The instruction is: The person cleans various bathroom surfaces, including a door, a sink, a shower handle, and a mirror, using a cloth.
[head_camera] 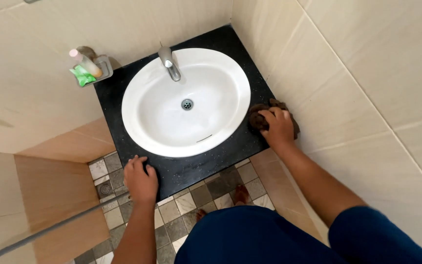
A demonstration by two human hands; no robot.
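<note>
A white oval sink [147,105] is set in a black countertop [191,166] in a tiled corner. My right hand [278,126] presses a dark brown cloth [256,117] onto the counter's right side, beside the sink rim. My left hand [140,180] rests flat on the counter's front left corner, holding nothing. A chrome tap [169,62] stands at the back of the sink, and the drain [187,103] sits in the middle of the bowl.
A small wall rack [104,66] at the back left holds a tube and a green item. Beige tiled walls close in on the back and right. Mosaic floor tiles [211,193] and my bare feet show below the counter.
</note>
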